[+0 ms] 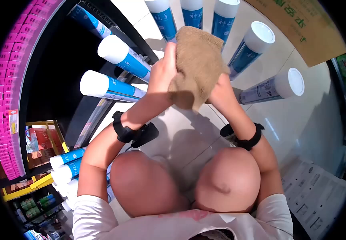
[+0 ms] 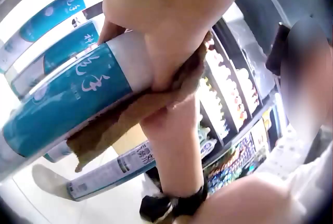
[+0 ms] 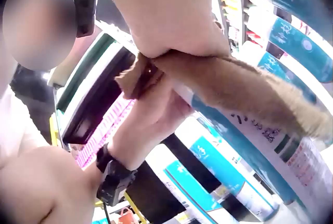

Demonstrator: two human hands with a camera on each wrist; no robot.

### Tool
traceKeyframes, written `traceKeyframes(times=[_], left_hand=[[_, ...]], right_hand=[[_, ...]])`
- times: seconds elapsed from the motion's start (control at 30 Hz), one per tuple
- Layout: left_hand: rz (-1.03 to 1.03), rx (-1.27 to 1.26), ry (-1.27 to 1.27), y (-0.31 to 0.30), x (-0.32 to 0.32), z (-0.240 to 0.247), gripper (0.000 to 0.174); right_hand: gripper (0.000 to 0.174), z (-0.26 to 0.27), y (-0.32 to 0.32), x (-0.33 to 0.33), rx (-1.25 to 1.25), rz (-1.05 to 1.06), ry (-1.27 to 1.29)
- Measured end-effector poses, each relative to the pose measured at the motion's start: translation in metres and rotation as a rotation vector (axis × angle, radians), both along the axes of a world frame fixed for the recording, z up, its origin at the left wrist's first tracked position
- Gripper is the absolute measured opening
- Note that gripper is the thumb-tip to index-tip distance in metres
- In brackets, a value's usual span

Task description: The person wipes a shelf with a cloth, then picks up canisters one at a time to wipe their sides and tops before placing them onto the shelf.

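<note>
A brown cloth (image 1: 199, 56) hangs between my two hands in the head view. My left hand (image 1: 163, 74) grips the white top end of a tall spray can (image 2: 73, 99) with a blue label. The cloth hides this can from the head camera. My right hand (image 1: 220, 90) holds the cloth, its fingers mostly covered by it. In the right wrist view the brown cloth (image 3: 223, 83) lies along the upper side of the can (image 3: 260, 154).
Several white-capped cans (image 1: 257, 40) stand in an arc on the tiled floor (image 1: 189, 132). More cans (image 1: 67, 164) lie at the lower left. A black shelf (image 1: 53, 76) with pink boxes (image 1: 5, 104) rises on the left. A cardboard box (image 1: 301, 32) is at the upper right.
</note>
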State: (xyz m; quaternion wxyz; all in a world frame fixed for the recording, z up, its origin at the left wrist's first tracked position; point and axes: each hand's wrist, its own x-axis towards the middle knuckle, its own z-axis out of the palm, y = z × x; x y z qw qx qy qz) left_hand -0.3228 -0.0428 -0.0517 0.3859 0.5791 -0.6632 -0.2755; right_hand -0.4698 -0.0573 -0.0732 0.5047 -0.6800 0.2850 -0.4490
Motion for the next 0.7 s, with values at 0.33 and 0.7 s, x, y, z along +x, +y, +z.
traceKeyframes(times=[0.33,0.7], left_hand=[[-0.130,-0.154,-0.149,0.018,-0.006,0.004,0.070],[-0.370,-0.295,-0.667,0.025,0.014,0.043,0.082]], right_hand=[[0.038,-0.086,-0.002,0.008,-0.102,-0.151,0.091],[0.031,-0.114,-0.004,0.008,0.091,-0.136,-0.019]])
